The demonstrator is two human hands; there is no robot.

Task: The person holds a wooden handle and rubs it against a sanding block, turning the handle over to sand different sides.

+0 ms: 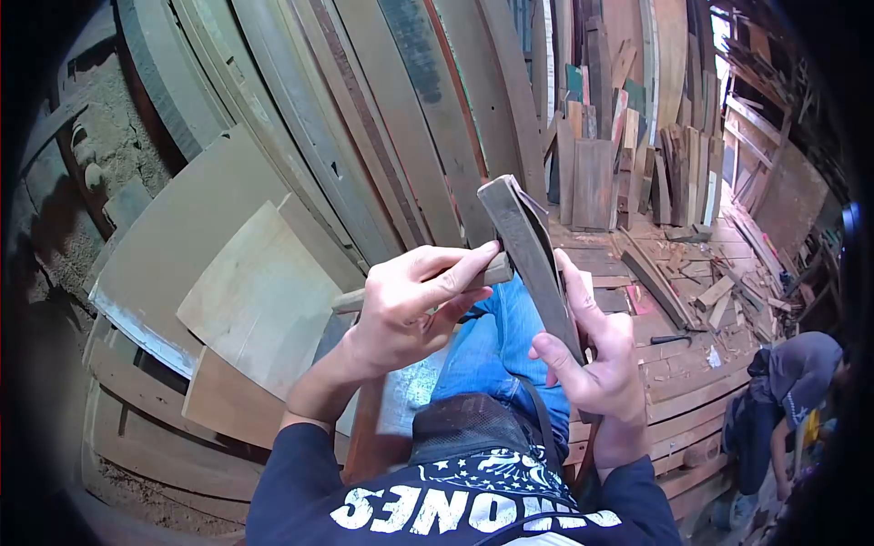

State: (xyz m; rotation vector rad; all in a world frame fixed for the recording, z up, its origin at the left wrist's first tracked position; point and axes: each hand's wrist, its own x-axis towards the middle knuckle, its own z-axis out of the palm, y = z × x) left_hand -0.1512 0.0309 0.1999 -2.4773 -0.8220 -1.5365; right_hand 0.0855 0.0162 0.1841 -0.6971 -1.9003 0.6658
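Beside leaning boards, left hand grips a stick, right hand a wooden block.

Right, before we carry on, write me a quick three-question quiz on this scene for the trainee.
1. True or false: the left hand holds a wooden stick.
2. Which grips the dark wooden piece? a) neither hand b) the right hand c) the left hand only
3. Fill in: the other person is at the ____ side of the view.
Key: 1 true; 2 b; 3 right
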